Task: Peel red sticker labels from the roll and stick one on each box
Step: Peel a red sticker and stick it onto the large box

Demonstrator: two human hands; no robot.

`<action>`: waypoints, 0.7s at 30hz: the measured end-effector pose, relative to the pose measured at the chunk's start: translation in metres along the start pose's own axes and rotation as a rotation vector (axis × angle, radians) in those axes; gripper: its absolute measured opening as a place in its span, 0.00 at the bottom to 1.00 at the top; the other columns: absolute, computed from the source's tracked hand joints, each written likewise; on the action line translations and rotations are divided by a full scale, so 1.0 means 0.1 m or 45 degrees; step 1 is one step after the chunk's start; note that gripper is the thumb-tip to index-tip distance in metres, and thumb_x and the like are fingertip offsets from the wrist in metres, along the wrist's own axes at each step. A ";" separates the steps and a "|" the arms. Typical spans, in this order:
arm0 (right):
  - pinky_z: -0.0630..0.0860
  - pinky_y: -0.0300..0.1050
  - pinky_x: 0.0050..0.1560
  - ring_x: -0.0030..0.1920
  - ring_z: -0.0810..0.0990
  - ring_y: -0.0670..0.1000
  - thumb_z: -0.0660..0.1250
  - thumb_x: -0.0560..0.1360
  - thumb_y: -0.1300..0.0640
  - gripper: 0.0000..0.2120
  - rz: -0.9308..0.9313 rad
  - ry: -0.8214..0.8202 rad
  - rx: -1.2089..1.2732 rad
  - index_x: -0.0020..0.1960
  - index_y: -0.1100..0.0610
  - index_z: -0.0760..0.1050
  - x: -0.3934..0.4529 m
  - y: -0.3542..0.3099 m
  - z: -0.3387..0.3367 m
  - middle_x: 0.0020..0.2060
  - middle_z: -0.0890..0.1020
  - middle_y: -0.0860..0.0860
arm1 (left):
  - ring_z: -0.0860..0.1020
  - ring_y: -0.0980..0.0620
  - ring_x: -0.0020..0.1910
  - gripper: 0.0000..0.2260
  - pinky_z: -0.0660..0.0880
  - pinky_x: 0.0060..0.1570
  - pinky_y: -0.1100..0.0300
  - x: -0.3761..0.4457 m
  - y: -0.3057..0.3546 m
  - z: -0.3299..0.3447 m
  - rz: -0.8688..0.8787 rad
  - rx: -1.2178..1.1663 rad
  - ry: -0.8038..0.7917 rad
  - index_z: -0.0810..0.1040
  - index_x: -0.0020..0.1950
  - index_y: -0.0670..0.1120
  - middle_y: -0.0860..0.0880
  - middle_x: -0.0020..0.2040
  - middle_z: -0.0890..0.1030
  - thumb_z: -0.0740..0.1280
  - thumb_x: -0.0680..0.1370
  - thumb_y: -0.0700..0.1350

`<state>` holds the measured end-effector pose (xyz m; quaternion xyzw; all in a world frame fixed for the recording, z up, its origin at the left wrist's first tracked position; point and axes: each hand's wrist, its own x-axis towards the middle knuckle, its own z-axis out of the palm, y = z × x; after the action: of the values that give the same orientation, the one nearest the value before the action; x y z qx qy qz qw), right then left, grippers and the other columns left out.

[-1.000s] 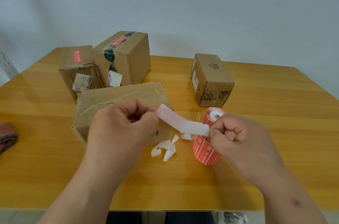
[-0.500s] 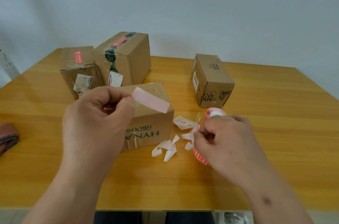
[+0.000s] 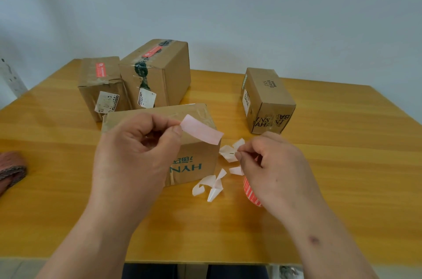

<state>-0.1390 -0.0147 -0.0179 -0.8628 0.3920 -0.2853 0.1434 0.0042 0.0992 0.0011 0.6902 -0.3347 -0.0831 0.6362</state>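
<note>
Wooden table, four boxes: left hand pinches a peeled sticker over the nearest box — right hand pinches backing paper; dangling, it may curl and stick to itself

Peeled sticker — above near box

L hand pinches a peeled sticker by one end btwn thumb & forefinger, pale back facing camera, held over the near box w/ teal print. R hand pinches a white backing strip, covering most of the red label roll. Curled backing scraps lie on the wooden table. Two rear-left boxes, &, carry red stickers; the right box shows no red one.
</note>
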 end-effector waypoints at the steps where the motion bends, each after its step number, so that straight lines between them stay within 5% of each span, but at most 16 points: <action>1: 0.75 0.50 0.42 0.38 0.75 0.45 0.69 0.73 0.55 0.06 0.011 0.003 -0.030 0.37 0.49 0.78 0.00 0.00 0.00 0.35 0.75 0.42 | 0.80 0.62 0.33 0.07 0.70 0.25 0.73 0.00 0.00 0.00 -0.002 -0.005 -0.006 0.82 0.37 0.54 0.58 0.33 0.82 0.69 0.74 0.45; 8: 0.68 0.45 0.33 0.31 0.71 0.47 0.68 0.72 0.43 0.22 0.094 0.040 -0.079 0.26 0.52 0.64 0.06 -0.04 -0.03 0.28 0.70 0.47 | 0.81 0.59 0.37 0.07 0.72 0.26 0.72 0.02 -0.01 -0.02 0.013 -0.030 -0.046 0.82 0.38 0.54 0.56 0.35 0.83 0.69 0.75 0.45; 12: 0.68 0.37 0.31 0.34 0.74 0.45 0.68 0.73 0.46 0.11 0.207 -0.028 0.095 0.36 0.48 0.70 0.08 -0.05 -0.05 0.34 0.75 0.44 | 0.81 0.56 0.37 0.06 0.73 0.28 0.71 0.03 -0.01 -0.03 0.039 -0.043 -0.084 0.83 0.39 0.54 0.54 0.36 0.83 0.69 0.74 0.45; 16: 0.72 0.33 0.36 0.36 0.79 0.42 0.62 0.78 0.50 0.04 0.288 -0.109 0.517 0.51 0.42 0.74 0.12 -0.08 -0.09 0.37 0.79 0.45 | 0.78 0.56 0.37 0.06 0.72 0.30 0.72 0.07 -0.02 -0.04 0.088 -0.068 -0.142 0.83 0.40 0.54 0.53 0.37 0.82 0.69 0.74 0.45; 21: 0.73 0.47 0.36 0.32 0.77 0.52 0.64 0.76 0.49 0.13 0.483 -0.317 1.284 0.47 0.57 0.81 0.15 -0.17 -0.16 0.35 0.82 0.57 | 0.77 0.54 0.40 0.07 0.72 0.36 0.71 0.10 -0.02 -0.07 0.228 -0.042 -0.231 0.83 0.42 0.54 0.52 0.40 0.81 0.70 0.76 0.43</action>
<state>-0.1304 -0.0148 0.0082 -0.6286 0.3354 -0.3026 0.6331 0.0164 0.0997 0.0032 0.6367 -0.4499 -0.0937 0.6193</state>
